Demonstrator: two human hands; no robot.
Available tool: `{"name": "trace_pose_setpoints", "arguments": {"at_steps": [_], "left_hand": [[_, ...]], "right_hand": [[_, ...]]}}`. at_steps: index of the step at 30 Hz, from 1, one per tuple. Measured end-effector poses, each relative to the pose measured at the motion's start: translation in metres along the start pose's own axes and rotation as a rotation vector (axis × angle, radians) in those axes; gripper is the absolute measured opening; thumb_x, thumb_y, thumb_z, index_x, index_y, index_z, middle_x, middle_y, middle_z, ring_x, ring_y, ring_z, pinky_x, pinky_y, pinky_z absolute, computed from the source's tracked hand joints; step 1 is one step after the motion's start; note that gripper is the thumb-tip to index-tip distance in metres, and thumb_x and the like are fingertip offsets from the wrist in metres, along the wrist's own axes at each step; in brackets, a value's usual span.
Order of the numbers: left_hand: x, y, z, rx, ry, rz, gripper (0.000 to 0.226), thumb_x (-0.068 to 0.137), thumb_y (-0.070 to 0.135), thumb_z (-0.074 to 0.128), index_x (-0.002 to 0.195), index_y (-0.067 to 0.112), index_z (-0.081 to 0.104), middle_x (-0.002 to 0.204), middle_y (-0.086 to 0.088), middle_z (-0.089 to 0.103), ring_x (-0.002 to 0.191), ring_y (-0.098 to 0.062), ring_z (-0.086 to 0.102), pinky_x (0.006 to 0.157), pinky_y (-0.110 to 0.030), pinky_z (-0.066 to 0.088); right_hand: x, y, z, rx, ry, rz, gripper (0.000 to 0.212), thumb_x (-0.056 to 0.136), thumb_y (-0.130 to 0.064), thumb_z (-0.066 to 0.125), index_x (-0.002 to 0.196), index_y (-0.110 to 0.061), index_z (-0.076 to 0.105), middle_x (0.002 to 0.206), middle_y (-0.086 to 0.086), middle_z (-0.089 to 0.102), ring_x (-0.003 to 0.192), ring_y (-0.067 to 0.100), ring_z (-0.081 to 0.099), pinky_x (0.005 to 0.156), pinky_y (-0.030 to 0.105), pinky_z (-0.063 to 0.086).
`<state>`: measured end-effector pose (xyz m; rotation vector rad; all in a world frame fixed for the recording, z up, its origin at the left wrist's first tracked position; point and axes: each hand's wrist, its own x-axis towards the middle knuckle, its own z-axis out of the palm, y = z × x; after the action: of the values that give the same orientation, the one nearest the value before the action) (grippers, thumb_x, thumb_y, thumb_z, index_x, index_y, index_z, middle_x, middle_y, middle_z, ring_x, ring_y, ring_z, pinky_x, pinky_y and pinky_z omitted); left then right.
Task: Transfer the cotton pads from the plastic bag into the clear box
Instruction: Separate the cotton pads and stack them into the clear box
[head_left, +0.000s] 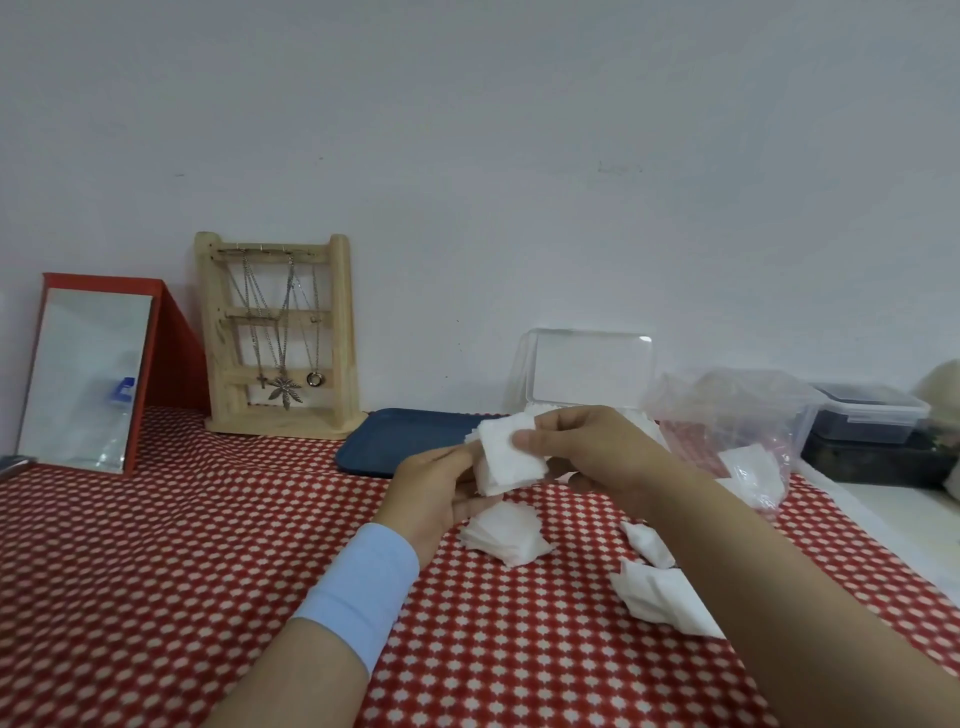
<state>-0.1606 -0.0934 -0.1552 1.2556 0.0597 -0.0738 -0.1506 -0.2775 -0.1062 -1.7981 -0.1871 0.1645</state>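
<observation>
A stack of white square cotton pads (506, 462) is held above the table between both hands. My left hand (434, 491) grips its lower left side. My right hand (587, 449) pinches its top right edge with thumb on the front. More cotton pads lie on the cloth below: a pile (506, 535) under the hands and loose ones (660, 592) to the right. The clear box (587, 371) stands behind my hands, lid raised. The crumpled plastic bag (737, 421) lies right of it with pads inside.
A dark blue tray (389, 441) sits left of the box. At the back left stand a wooden jewellery rack (280, 332) and a red-framed mirror (88, 379). Dark lidded containers (872, 415) are at the far right. A red patterned cloth (182, 545) covers the table.
</observation>
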Motion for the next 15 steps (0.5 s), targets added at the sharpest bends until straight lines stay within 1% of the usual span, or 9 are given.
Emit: {"name": "trace_pose_setpoints", "arguments": {"at_steps": [3, 5, 7, 9, 10, 11, 13, 15], "left_hand": [[-0.002, 0.001, 0.004, -0.005, -0.058, -0.014, 0.022, 0.1, 0.017, 0.06, 0.116, 0.005, 0.069, 0.105, -0.015, 0.078, 0.096, -0.025, 0.076, 0.071, -0.03, 0.062], [-0.003, 0.003, 0.006, -0.011, -0.069, -0.031, 0.026, 0.1, 0.018, 0.06, 0.12, 0.003, 0.067, 0.106, -0.018, 0.077, 0.096, -0.027, 0.076, 0.069, -0.029, 0.063], [-0.003, 0.004, 0.007, -0.048, -0.084, -0.054, 0.032, 0.1, 0.026, 0.061, 0.121, 0.003, 0.067, 0.106, -0.018, 0.077, 0.097, -0.027, 0.076, 0.072, -0.031, 0.063], [-0.004, 0.005, 0.006, -0.053, -0.118, -0.052, 0.04, 0.092, 0.034, 0.067, 0.119, 0.004, 0.068, 0.107, -0.016, 0.077, 0.099, -0.026, 0.076, 0.076, -0.031, 0.063], [-0.004, 0.005, 0.005, -0.003, -0.125, -0.031, 0.043, 0.087, 0.032, 0.072, 0.119, 0.005, 0.068, 0.108, -0.013, 0.077, 0.1, -0.024, 0.075, 0.078, -0.031, 0.063], [-0.003, 0.004, 0.003, 0.069, -0.127, -0.003, 0.043, 0.085, 0.026, 0.075, 0.122, 0.005, 0.068, 0.109, -0.011, 0.077, 0.101, -0.022, 0.075, 0.081, -0.03, 0.062], [0.0, 0.004, 0.0, 0.177, -0.109, 0.029, 0.04, 0.087, 0.009, 0.075, 0.127, 0.005, 0.066, 0.112, -0.009, 0.077, 0.103, -0.021, 0.074, 0.087, -0.033, 0.061], [0.003, 0.004, -0.005, 0.169, -0.052, 0.04, 0.037, 0.089, 0.0, 0.071, 0.125, 0.005, 0.066, 0.113, -0.009, 0.075, 0.103, -0.023, 0.074, 0.083, -0.032, 0.061]], "right_hand": [[0.001, 0.003, 0.007, -0.166, 0.145, -0.077, 0.019, 0.079, -0.017, 0.085, 0.086, -0.002, 0.076, 0.078, 0.004, 0.076, 0.052, 0.004, 0.063, 0.052, 0.016, 0.051], [0.004, 0.006, 0.008, -0.253, 0.19, -0.098, 0.022, 0.076, -0.021, 0.088, 0.084, -0.003, 0.076, 0.081, 0.005, 0.076, 0.057, 0.006, 0.063, 0.058, 0.018, 0.054], [0.005, 0.008, 0.008, -0.313, 0.222, -0.103, 0.023, 0.075, -0.024, 0.088, 0.082, -0.005, 0.076, 0.082, 0.004, 0.076, 0.064, 0.008, 0.064, 0.065, 0.023, 0.055], [0.006, 0.008, 0.01, -0.335, 0.238, -0.111, 0.025, 0.076, -0.027, 0.087, 0.082, -0.005, 0.076, 0.082, 0.005, 0.076, 0.065, 0.008, 0.063, 0.065, 0.023, 0.054], [0.006, 0.008, 0.012, -0.333, 0.235, -0.112, 0.026, 0.077, -0.03, 0.086, 0.082, -0.007, 0.075, 0.082, 0.005, 0.076, 0.065, 0.008, 0.064, 0.065, 0.023, 0.054], [0.005, 0.008, 0.014, -0.328, 0.233, -0.11, 0.024, 0.078, -0.032, 0.085, 0.081, -0.01, 0.075, 0.081, 0.003, 0.075, 0.066, 0.008, 0.065, 0.064, 0.023, 0.054], [0.006, 0.008, 0.015, -0.325, 0.257, -0.11, 0.019, 0.08, -0.034, 0.083, 0.08, -0.017, 0.074, 0.081, -0.004, 0.074, 0.071, 0.008, 0.066, 0.063, 0.02, 0.051], [0.007, 0.01, 0.012, -0.393, 0.327, -0.138, 0.013, 0.083, -0.034, 0.079, 0.08, -0.025, 0.07, 0.082, -0.01, 0.07, 0.076, 0.008, 0.065, 0.066, 0.02, 0.047]]}}
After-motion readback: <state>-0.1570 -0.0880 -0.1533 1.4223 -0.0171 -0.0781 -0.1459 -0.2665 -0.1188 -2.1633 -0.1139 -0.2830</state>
